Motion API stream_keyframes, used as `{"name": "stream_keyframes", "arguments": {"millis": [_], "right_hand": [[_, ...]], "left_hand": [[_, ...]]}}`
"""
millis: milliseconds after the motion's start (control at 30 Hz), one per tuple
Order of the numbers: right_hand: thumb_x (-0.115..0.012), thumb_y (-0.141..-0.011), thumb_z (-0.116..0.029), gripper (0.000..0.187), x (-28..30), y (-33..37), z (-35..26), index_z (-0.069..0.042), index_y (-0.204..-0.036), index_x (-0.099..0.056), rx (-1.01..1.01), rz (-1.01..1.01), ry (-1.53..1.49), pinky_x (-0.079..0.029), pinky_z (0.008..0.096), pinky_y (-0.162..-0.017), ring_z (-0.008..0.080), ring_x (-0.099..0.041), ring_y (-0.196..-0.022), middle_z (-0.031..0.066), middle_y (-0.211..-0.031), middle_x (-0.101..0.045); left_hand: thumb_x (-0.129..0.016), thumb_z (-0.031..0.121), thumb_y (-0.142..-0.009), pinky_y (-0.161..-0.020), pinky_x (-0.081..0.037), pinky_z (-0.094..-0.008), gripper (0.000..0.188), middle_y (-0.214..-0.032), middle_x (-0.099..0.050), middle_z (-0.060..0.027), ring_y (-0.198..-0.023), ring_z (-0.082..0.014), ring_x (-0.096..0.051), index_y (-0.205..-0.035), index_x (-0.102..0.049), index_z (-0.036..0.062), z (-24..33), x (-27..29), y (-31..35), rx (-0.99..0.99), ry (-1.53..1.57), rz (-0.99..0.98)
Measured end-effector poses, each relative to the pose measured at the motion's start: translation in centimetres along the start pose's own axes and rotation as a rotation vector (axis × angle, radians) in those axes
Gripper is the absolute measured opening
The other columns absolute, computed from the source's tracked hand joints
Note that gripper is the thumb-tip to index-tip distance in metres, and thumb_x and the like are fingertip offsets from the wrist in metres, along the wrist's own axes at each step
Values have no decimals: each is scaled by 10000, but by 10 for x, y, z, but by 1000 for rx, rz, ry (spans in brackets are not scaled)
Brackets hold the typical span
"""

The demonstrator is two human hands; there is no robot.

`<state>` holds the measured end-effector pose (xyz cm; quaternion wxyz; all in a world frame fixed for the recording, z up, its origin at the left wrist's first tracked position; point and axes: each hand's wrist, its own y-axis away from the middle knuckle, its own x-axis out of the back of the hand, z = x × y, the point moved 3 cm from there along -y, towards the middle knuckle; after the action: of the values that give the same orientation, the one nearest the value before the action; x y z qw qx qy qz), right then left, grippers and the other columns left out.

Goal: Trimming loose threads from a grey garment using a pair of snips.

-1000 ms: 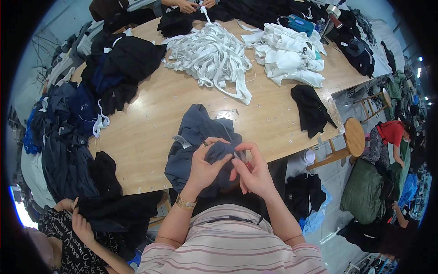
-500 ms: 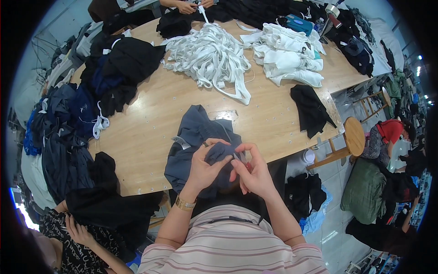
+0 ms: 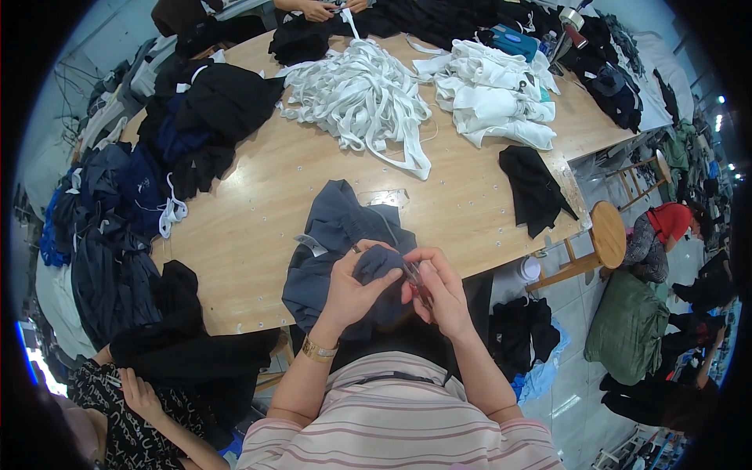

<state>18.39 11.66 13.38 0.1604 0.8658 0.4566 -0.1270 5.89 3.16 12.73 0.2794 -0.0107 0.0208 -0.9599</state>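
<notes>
left hand: it's bunching up a fold of the grey-blue garment, fingers closed tight around the cloth, right at the near edge of the tabletop.
right hand: it's pinching a small thin tool, looks like snips or a thread cutter, too small to tell for sure. Closed grip, tip sitting right against the bunched fabric.
garment: most of it is lying flat on the tabletop, near end lifted up between both hands.
risk, fingers: the tool tip is working just beside the left thumb, so I'm thinking a slip could nick it.
risk, cloth: fabric is wadded up in layers, so a cut could be catching a layer underneath that isn't meant to go.
risk, sliding: the loose part is hanging over the near edge, and it could be dragging off if the grip lets go.
black top: lying off to the right, well apart.
white strap pile: sprawling further back.
far end: another person's hands are busy there, not in the way.
</notes>
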Motion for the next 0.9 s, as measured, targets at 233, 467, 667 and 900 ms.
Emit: {"name": "stream_keyframes", "arguments": {"millis": [233, 467, 667, 900], "right_hand": [[-408, -966, -229, 200, 1, -1, 7, -86, -1096, -457, -93, 9, -107, -216, 165, -323, 31, -314, -338, 45, -606, -511], [-415, -966, -242, 218, 0, 0, 6, -94, -1122, -450, -131, 4, -194, -211, 161, -321, 25, -304, -329, 37, -611, -512], [-405, -965, -217, 211, 0, 2, 4, -105, -1142, -429, -153, -5, -174, -222, 165, -307, 39, -314, -320, 64, -603, -517], [-411, -967, -239, 228, 1, 3, 5, -110, -1154, -423, -151, -15, -162, -216, 165, -313, 34, -312, -314, 56, -622, -525]], "left_hand": [[-705, 43, -741, -775, -441, -235, 191, -944, -585, -26, -854, -105, -558, -904, -621, -12, -1, -2, 0, -17, 6, -4], [-707, 48, -738, -774, -441, -237, 192, -945, -587, -33, -853, -106, -558, -899, -622, -12, -1, -2, 0, 15, 24, 1], [-709, 46, -729, -781, -442, -252, 171, -962, -589, -47, -877, -130, -555, -873, -637, -12, 1, -2, -2, 3, 1, 3], [-709, 43, -725, -781, -443, -256, 176, -962, -587, -50, -880, -138, -554, -879, -641, -7, 6, -3, -2, -64, -77, -7]]}}
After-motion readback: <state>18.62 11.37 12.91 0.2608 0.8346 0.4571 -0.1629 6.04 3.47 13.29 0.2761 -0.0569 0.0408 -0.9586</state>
